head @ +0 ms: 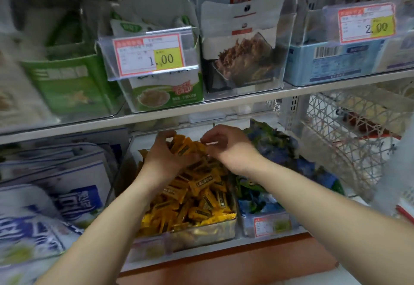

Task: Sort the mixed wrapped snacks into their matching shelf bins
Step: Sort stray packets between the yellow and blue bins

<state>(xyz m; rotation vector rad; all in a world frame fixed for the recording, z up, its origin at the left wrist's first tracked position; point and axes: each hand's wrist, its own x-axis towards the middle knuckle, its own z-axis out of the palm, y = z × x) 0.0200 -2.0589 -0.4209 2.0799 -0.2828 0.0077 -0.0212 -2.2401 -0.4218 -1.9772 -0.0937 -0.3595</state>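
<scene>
A clear bin (202,234) on the lower shelf is heaped with small yellow wrapped snacks (197,197). My left hand (167,159) reaches into the back of that bin, its fingers curled round a bunch of yellow packets. My right hand (227,148) hovers beside it over the pile, fingers curled, with a thin white strip showing at its fingertips; what it pinches I cannot make out. Just right of this stands a second clear bin (266,224) full of blue and green wrapped snacks (272,152).
Large blue and white bags (51,195) fill the lower left. A white mesh basket (354,141) hangs at the right. The upper shelf (224,103) carries green boxes, a clear bin with dark packets, a blue box and two price tags close above my hands.
</scene>
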